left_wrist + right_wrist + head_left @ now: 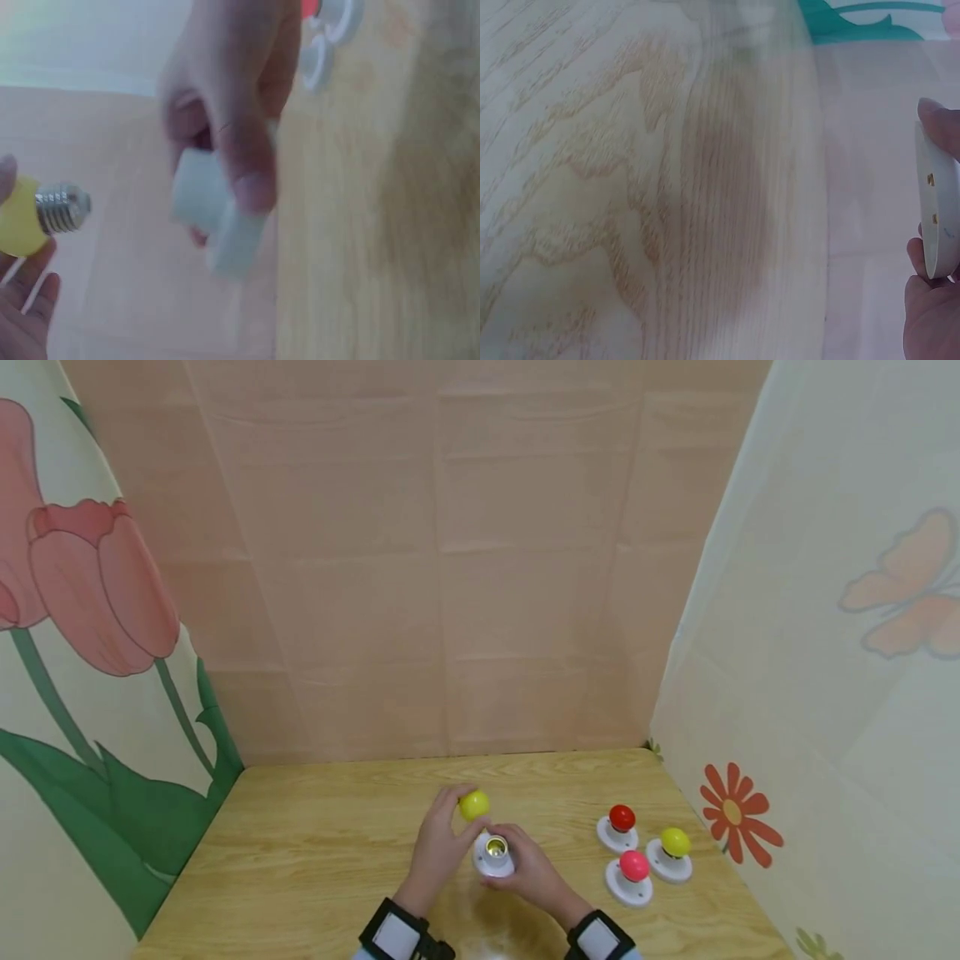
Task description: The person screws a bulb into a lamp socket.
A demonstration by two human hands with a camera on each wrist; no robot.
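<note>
In the head view my left hand [437, 845] pinches a yellow light bulb [474, 805] by its round glass. Its silver screw base [57, 208] shows bare in the left wrist view, pointing toward the socket. My right hand [534, 874] grips a white round lamp socket [494, 855] by its edge, its brassy hollow facing up. The bulb is just above and left of the socket, apart from it. Seen from the right wrist, the flat underside of the socket [939, 202] is held off the table between thumb and fingers.
To the right on the wooden table [322, 852] stand white sockets with bulbs in them: a red bulb [622, 817], a pink bulb [634, 865] and another yellow bulb [676, 842]. A beige cloth wall [442, 568] rises behind the table, with printed sheets on both sides.
</note>
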